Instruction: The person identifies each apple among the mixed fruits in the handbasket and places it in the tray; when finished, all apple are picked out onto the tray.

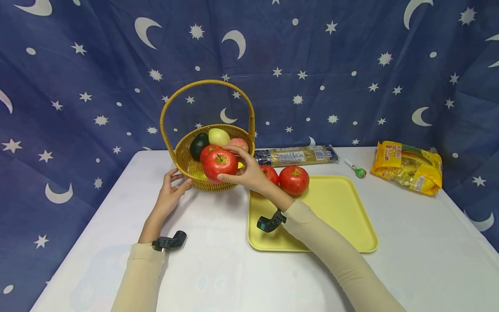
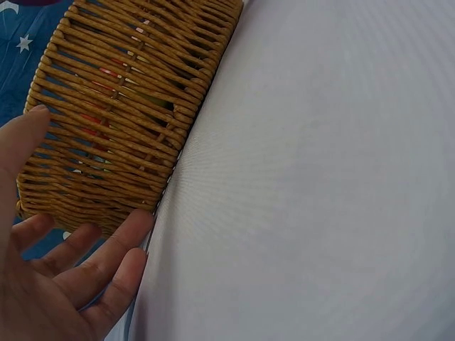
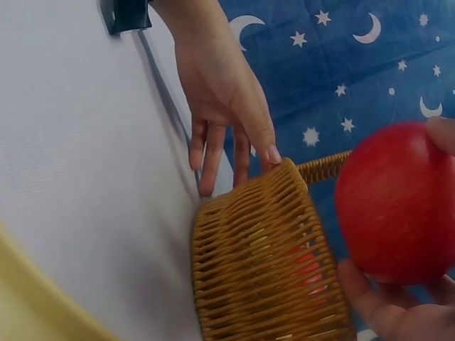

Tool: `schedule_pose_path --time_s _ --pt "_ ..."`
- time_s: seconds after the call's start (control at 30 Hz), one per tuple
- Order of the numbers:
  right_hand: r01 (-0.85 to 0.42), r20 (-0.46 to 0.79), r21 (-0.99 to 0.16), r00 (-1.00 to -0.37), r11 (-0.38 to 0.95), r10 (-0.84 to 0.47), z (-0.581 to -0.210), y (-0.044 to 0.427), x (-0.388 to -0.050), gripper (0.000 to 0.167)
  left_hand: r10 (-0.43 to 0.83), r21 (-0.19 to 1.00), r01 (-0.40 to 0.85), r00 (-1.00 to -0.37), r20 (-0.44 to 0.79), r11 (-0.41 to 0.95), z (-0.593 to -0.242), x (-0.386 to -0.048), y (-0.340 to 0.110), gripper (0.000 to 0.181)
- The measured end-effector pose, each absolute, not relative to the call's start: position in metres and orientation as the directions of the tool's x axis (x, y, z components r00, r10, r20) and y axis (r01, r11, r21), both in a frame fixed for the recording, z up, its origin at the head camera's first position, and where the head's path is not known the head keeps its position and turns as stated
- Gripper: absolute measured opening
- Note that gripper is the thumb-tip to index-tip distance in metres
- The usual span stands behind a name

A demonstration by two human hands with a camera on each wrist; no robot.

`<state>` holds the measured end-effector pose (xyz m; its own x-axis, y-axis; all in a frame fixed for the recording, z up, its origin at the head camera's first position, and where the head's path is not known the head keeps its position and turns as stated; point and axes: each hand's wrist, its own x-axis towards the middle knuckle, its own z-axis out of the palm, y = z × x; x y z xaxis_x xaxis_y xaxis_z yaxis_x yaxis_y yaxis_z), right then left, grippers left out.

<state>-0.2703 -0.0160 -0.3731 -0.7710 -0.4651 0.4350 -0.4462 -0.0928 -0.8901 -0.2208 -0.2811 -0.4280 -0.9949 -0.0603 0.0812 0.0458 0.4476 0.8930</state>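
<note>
A red apple (image 1: 220, 167) is gripped between the thumb and fingers of my right hand (image 1: 251, 173), over the front rim of a wicker basket (image 1: 206, 185). My left hand (image 1: 167, 195) touches the basket's left side, its thumb at the rim and its fingers (image 2: 106, 259) extended against the woven wall. Inside the basket lie a dark green fruit (image 1: 198, 147), a pale yellow-green fruit (image 1: 219, 137), a pinkish fruit (image 1: 238, 143) and another red apple (image 1: 208, 151). The held apple and right hand hide part of the contents.
Two red apples, one partly behind my right hand and one in full view (image 1: 294, 180), sit on a yellow tray (image 1: 339, 221). Behind it lies a long clear packet (image 1: 292, 156). A green lollipop (image 1: 359, 172) and a yellow bag (image 1: 407, 167) are farther right.
</note>
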Motion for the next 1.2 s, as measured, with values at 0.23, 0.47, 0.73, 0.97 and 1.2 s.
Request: schedule_pose_path --time_s 0.23,0.47,0.73,0.97,1.2 --pt "-0.427 0.436 -0.895 -0.771 -0.131 -0.463 -0.378 -0.008 -0.269 0.070 -0.055 0.904 0.027 -0.997 0.056 0.426 -0.426 -0.221 -0.281 0.075" --pt "-0.401 0.415 -0.907 -0.792 -0.130 -0.449 -0.380 -0.002 -0.266 0.070 -0.052 0.906 0.016 -0.998 0.042 0.423 -0.412 -0.212 -0.272 0.072" --pt "-0.393 0.372 -0.918 -0.814 -0.048 -0.447 -0.381 0.010 -0.259 0.073 -0.046 0.897 0.042 -0.997 0.070 0.439 -0.429 -0.222 -0.282 0.075" --pt "-0.356 0.351 -0.931 -0.807 -0.084 -0.475 -0.385 0.018 -0.257 0.071 -0.033 0.904 0.025 -0.999 0.043 0.427 -0.407 -0.210 -0.271 0.071" --pt "-0.319 0.339 -0.939 -0.806 -0.127 -0.486 -0.385 0.025 -0.252 0.070 -0.035 0.901 0.024 -0.998 0.044 0.433 -0.414 -0.214 -0.275 0.073"
